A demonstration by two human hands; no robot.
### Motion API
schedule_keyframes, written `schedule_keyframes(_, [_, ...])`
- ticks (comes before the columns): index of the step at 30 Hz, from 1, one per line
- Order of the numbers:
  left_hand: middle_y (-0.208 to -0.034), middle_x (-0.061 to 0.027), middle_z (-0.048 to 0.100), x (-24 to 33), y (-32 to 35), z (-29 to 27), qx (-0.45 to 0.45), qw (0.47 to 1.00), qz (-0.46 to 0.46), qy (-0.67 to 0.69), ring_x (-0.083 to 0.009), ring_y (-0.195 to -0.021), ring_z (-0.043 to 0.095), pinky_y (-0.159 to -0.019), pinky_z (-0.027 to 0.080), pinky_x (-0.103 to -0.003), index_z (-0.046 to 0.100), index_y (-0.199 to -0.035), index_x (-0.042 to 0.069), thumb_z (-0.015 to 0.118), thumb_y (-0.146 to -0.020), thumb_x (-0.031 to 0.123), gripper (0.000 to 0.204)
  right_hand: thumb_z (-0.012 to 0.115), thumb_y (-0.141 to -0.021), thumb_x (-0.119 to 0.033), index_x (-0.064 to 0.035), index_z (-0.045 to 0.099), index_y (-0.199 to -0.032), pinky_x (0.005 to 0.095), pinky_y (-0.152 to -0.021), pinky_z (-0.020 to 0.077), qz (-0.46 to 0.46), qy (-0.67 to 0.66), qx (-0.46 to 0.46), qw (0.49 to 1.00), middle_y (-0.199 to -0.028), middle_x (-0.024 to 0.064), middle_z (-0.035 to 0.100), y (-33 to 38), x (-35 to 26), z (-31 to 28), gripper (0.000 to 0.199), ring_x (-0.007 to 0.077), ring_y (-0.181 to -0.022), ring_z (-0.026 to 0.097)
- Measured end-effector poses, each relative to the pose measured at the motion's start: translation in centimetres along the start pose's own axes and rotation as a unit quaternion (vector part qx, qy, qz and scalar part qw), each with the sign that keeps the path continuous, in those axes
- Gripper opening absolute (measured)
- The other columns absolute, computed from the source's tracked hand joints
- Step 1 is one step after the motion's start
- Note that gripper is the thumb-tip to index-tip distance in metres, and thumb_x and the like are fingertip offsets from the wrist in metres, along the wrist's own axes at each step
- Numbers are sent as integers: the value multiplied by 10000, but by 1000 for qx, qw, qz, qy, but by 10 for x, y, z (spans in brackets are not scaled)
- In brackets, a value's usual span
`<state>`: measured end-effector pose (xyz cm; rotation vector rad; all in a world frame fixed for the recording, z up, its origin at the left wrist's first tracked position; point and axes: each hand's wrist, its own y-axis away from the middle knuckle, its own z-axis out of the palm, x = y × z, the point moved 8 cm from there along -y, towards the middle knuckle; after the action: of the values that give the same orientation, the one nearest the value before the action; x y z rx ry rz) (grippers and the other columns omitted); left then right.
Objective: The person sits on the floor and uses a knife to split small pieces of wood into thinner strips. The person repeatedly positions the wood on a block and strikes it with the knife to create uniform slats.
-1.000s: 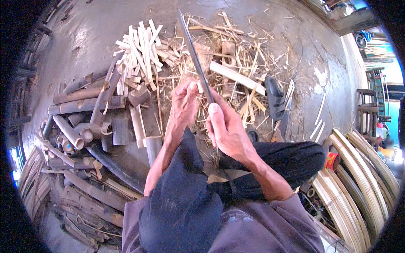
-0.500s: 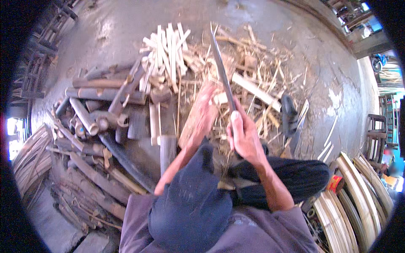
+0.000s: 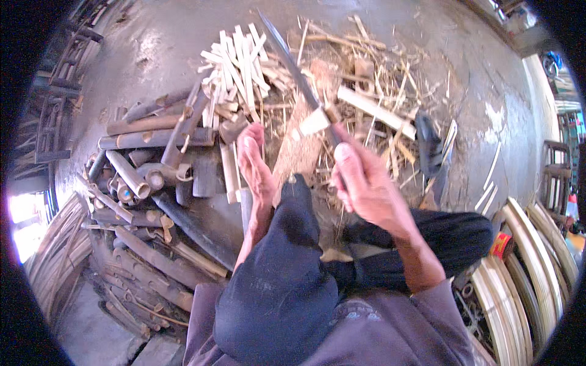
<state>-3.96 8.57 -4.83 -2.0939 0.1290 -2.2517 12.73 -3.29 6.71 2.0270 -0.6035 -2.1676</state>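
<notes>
A long blade (image 3: 293, 64) rises toward 11 o'clock from the right hand (image 3: 360, 183), which is clenched around its handle just below a pale bamboo piece (image 3: 314, 122) that sits against the blade near the grip. The piece lies at centre frame, over a worn chopping block (image 3: 299, 146), a placement that appears to keep the edge pointed away from the body and give the cut a firm backing. The left hand (image 3: 255, 168) lies flat and released at 9 o'clock of the block, fingers stretched toward a stack of split sticks (image 3: 235, 61), holding nothing that can be seen. A dark-trousered knee (image 3: 287, 268) is raised between the two forearms, close behind the block.

Outward, cut bamboo tubes (image 3: 146, 158) crowd the floor from 8 to 10 o'clock, touching one another and leaving little room on that side. Shavings (image 3: 384, 79) litter the floor from 12 to 2 o'clock, where a dark sandal (image 3: 427, 143) lies. Curved bamboo strips (image 3: 525, 268) are banked at 4 o'clock. Beyond the blade tip the bare concrete floor (image 3: 152, 36) opens out, the freest room for a swing.
</notes>
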Motion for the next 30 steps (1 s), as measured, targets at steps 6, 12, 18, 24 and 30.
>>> schedule_keyframes(6, [-1057, -96, 613, 45, -6, 6, -8, 996, 55, -72, -182, -996, 556, -896, 427, -323, 589, -1107, -14, 319, -1038, 334, 446, 390, -1020, -416, -106, 315, -1482, 237, -452, 394, 12, 60, -1, 998, -649, -35, 410, -25, 65, 6, 561, 64, -494, 405])
schedule_keyframes(12, [-1044, -104, 599, 81, -1, -2, 9, 990, 132, -41, -186, -977, 546, -898, 425, -323, 567, -1130, -45, 428, -1008, 302, 393, 359, -1034, -374, -102, 342, -1470, 232, -462, 388, -36, 74, 15, 997, -638, -27, 438, -22, 56, -9, 514, 68, -506, 428])
schedule_keyframes(18, [-1126, -140, 562, 92, 11, 101, -262, 912, 252, -192, -254, -1026, 570, -908, 464, -350, 530, -1224, 13, 791, -747, 291, 611, 348, -1034, -412, -120, 368, -1455, 247, -450, 408, -4, 131, 19, 991, -620, -22, 449, -47, 119, -24, 513, 70, -489, 444])
schedule_keyframes(24, [-819, -45, 623, 83, -16, 125, -249, 922, 203, -214, -131, -757, 579, -688, 476, -292, 658, -1010, 39, 766, -797, 198, 286, 574, -911, -375, -95, 406, -1422, 346, -577, 457, -79, 214, 44, 973, -738, 118, 600, -51, 85, -32, 606, 187, -595, 563])
schedule_keyframes(30, [-622, -10, 555, 64, -16, 142, -248, 939, 120, -207, -92, -570, 529, -535, 420, -252, 638, -1028, 25, 746, -832, 268, 331, 626, -809, -126, -2, 596, -1020, 389, -606, 468, -146, 262, 78, 951, -701, 201, 612, -64, 103, -43, 246, 245, -634, 607])
